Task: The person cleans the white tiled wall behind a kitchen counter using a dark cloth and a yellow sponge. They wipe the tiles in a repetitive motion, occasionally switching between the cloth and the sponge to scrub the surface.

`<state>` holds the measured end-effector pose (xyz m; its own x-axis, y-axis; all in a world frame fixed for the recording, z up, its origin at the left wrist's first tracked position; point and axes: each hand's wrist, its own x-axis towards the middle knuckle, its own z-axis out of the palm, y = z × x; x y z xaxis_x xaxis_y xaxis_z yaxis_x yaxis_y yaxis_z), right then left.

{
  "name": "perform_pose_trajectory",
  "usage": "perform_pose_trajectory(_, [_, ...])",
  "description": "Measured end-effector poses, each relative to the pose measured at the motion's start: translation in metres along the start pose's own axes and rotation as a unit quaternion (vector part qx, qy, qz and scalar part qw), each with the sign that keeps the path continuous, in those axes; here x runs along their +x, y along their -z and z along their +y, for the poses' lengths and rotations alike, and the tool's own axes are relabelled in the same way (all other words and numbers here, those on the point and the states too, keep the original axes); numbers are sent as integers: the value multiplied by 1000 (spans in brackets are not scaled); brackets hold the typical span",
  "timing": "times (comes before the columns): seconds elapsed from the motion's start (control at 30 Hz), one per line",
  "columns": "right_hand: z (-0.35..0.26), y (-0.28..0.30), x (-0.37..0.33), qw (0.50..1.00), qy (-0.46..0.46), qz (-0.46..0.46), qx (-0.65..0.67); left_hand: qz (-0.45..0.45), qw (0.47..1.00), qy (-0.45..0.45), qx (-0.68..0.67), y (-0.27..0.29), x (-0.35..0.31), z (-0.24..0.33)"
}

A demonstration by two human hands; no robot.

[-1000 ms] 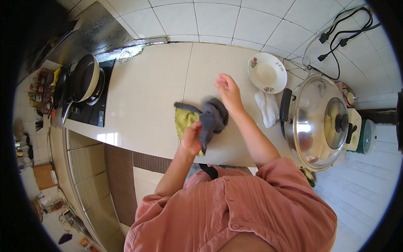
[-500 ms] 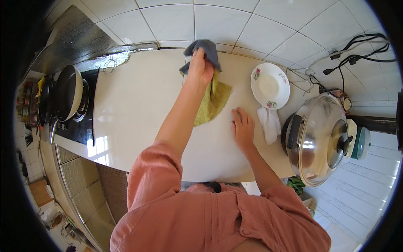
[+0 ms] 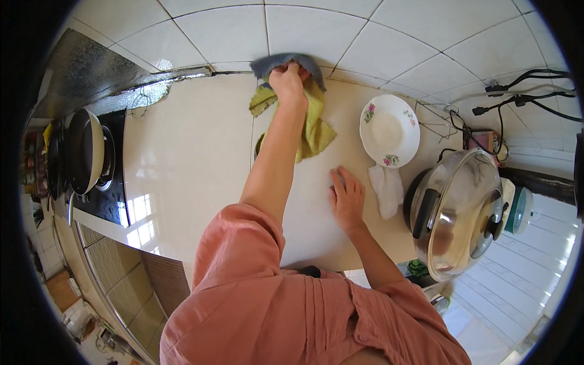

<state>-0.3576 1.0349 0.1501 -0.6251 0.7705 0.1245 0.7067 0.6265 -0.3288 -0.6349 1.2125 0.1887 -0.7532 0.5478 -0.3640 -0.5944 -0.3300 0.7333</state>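
Stretched to the back edge of the pale countertop (image 3: 182, 170), my left hand (image 3: 288, 82) is closed on a two-tone cloth (image 3: 314, 115). The cloth's grey-blue side is pushed up against the foot of the tiled wall, while its yellow-green part trails over the counter under my wrist. My forearm covers some of it. My right hand (image 3: 348, 198) lies on the counter with its fingers extended, holding nothing. Close beside it are a crumpled white cloth (image 3: 387, 191) and a white dish with pink flowers (image 3: 388, 129).
A large pan with a domed glass lid (image 3: 453, 213) stands at the right. Behind it, black cables (image 3: 517, 100) run along the wall near a wire rack (image 3: 439, 129). At the left, a frying pan (image 3: 85, 152) sits on a black stove (image 3: 118, 198).
The cloth is now bunched closer to the wall, its grey-blue part spread wider along the wall's foot and its yellow-green end drawn back. My right hand stays on the counter.
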Motion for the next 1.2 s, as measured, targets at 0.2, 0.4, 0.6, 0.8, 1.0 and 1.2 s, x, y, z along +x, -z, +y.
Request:
perform_pose_trajectory(0.2, [1,-1,1,1000,6,5,6,6,999,2,46,9,7,-2])
perform_pose_trajectory(0.4, [3,0,7,1000,12,14,2,-2,995,7,99,-6,-3,5])
perform_pose_trajectory(0.6, [2,-1,3,1000,16,16,10,-33,998,-14,50,-38,-25,4])
perform_pose_trajectory(0.8, [3,-3,1,999,7,28,16,-76,993,-71,56,-46,-32,16])
perform_pose_trajectory(1.0, [3,-1,4,999,14,35,14,-2,987,-52,153,-24,-15,-2])
perform_pose_trajectory(1.2, [1,0,4,999,16,23,21,13,995,-79,58,-34,-25,14])
